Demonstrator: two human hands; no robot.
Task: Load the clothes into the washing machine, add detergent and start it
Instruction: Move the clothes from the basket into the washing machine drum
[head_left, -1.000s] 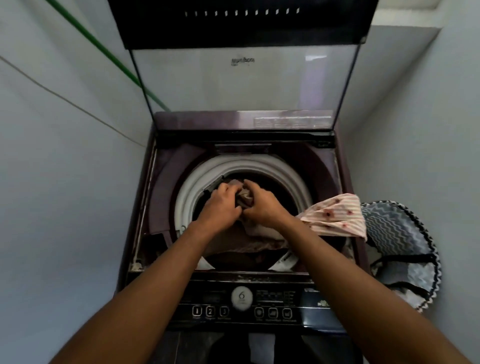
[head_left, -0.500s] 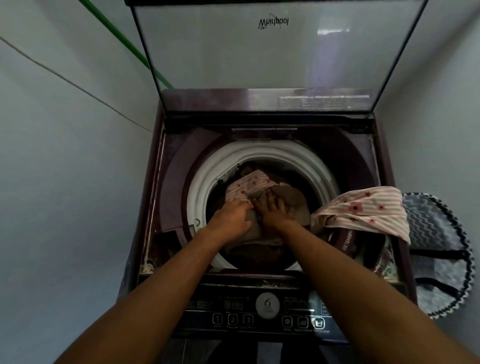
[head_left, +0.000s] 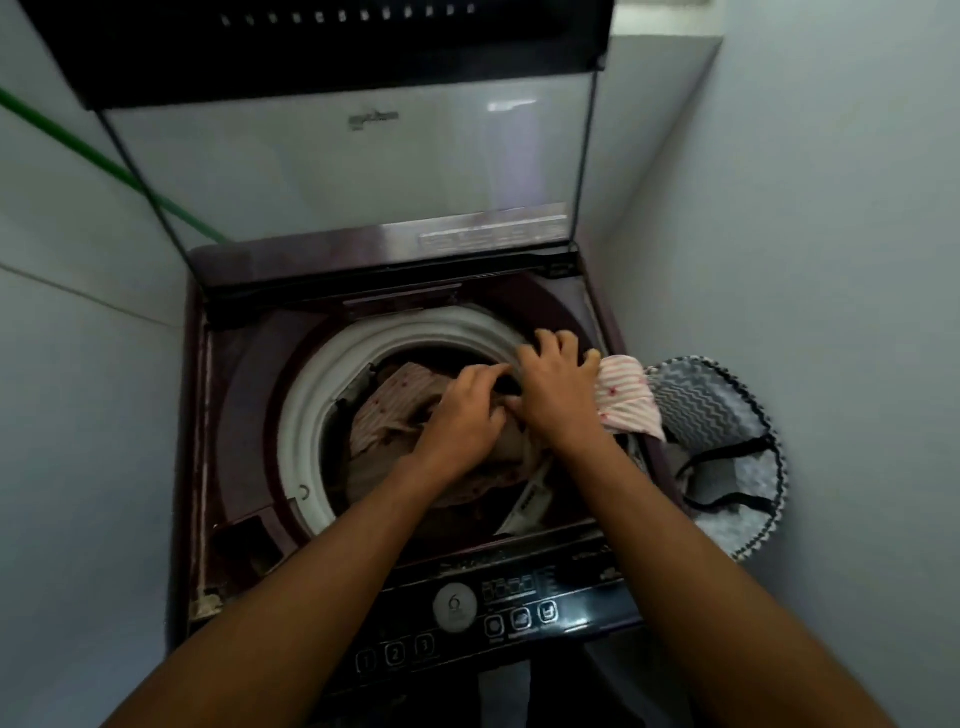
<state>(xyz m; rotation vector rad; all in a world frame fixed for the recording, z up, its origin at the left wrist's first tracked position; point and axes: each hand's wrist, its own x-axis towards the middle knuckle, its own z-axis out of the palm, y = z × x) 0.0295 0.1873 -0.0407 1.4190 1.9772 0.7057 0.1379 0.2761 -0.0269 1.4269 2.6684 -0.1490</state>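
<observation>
Pink striped cloth (head_left: 626, 400) hangs over the washing machine (head_left: 244, 415) rim just right of my right hand (head_left: 558, 400), whose fingers (head_left: 563, 345) spread apart, pressing on it. My left hand (head_left: 462, 421) sits beside it, touching, fingers (head_left: 488, 376) curled on dark fabric; I cannot tell if they pinch it. More clothes (head_left: 389, 415) fill the drum left of both hands. A patterned basket (head_left: 727, 415) stands further right.

ctrl panel (head_left: 498, 618): btns 1, 2, 3, dial 6
</observation>
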